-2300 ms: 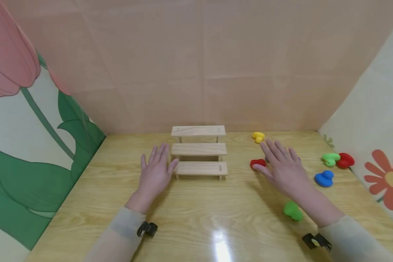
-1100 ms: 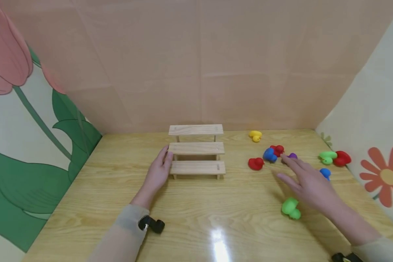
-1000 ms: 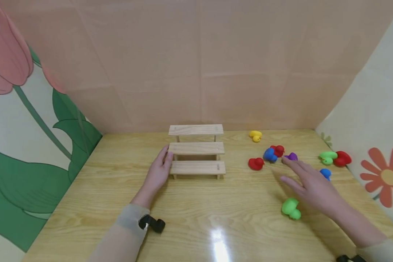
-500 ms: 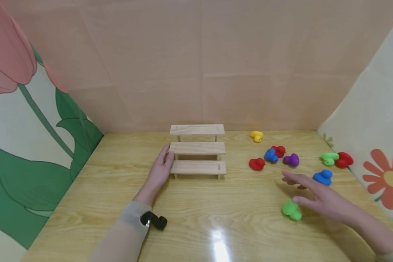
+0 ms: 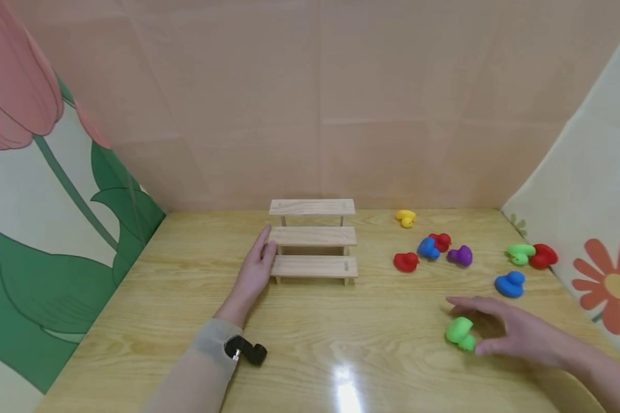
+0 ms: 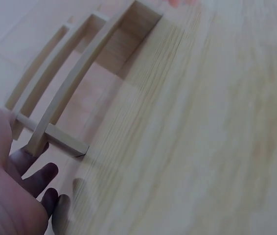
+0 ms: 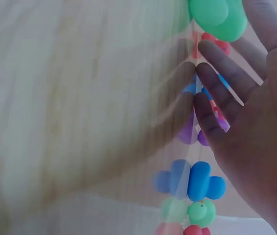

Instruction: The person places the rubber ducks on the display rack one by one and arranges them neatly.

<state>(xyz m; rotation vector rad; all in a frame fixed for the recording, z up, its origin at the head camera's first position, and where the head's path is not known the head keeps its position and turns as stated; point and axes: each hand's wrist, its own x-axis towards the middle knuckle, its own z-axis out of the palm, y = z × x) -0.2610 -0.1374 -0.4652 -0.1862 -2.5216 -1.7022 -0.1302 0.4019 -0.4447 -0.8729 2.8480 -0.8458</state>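
Gripping the stand (image 5: 312, 236); bracketing the near green duck (image 5: 458, 330).
The left hand (image 5: 253, 271) holds the stand's left end between thumb and fingers, apparently to steady it. The right hand (image 5: 522, 332) is empty, thumb and fingers parted beside the duck on the table (image 5: 382, 338), seemingly for side access; thumb contact cannot be confirmed.

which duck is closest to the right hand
The green duck nearest the camera, by the right hand's thumb tip. All the others, including the second green one beside a red duck, lie farther back.
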